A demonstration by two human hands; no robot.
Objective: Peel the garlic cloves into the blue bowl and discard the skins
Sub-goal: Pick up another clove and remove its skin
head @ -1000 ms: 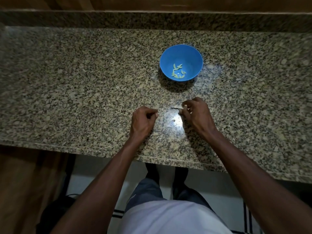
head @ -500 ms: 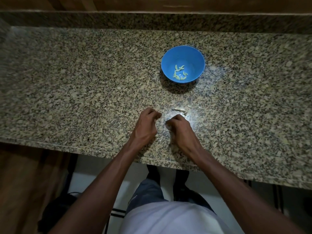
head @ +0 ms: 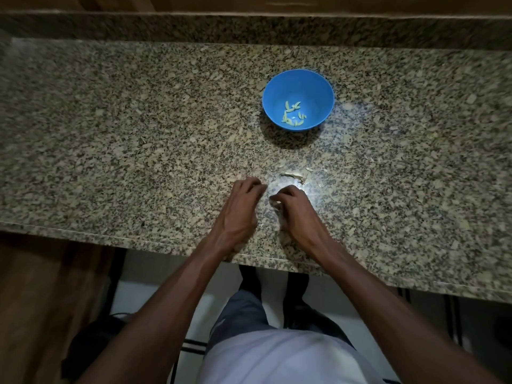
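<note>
Open granite counter (head: 124,139) left and right, blue bowl (head: 321,87) standing beyond loose garlic skins (head: 292,176), backsplash ledge (head: 249,29) behind

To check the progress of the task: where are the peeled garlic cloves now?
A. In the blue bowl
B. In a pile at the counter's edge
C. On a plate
A: the pale peeled cloves lie at the bottom of the blue bowl.

The left hand (head: 240,209) is blurred, and its curled fingers hide whatever the palm may hold. The right hand (head: 294,210) curls over a small pale scrap (head: 276,202), too small to identify. The pieces (head: 293,113) in the blue bowl (head: 298,99) are too small to tell apart. The countertop (head: 138,134) is cut off at both side edges.
</note>
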